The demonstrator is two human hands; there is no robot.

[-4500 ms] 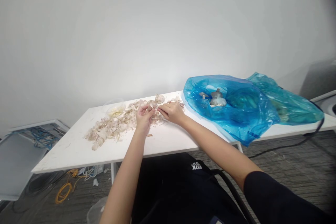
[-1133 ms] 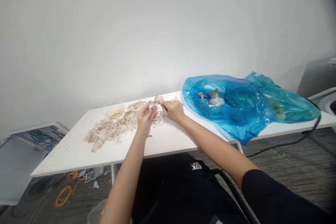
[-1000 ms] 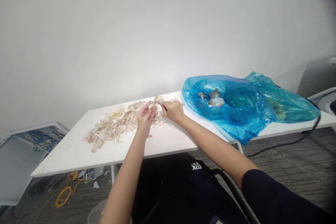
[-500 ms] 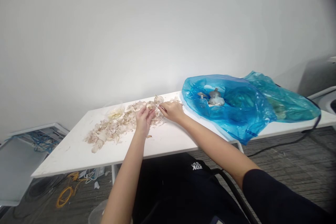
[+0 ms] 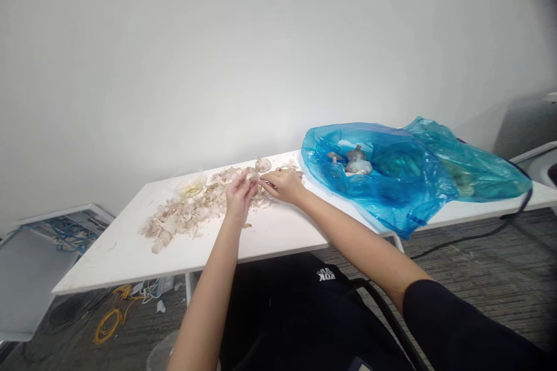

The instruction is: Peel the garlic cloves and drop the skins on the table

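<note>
My left hand (image 5: 239, 194) is closed around a garlic bulb (image 5: 251, 173) above the heap of papery garlic skins (image 5: 185, 216). Meeting it from the right, my right hand (image 5: 284, 184) pinches a thin, narrow tool whose tip touches or nearly touches the bulb; its kind is too small to make out. Another whole garlic bulb (image 5: 263, 164) lies just behind my hands. At the skins' back left, a clear container (image 5: 201, 181) holds pale yellowish pieces that look like peeled cloves.
An open blue plastic bag (image 5: 313, 153) with several garlic bulbs inside lies on the white table (image 5: 282, 235) to the right. Behind it a teal bag (image 5: 491, 171) sits near a dark cable. The wall rises behind the table. Orange cable (image 5: 107, 326) lies on the floor at left.
The bulb has turned slightly in my left fingers. My right fingers have shifted a little left and closer to it, with the thin tool against or near the bulb.
</note>
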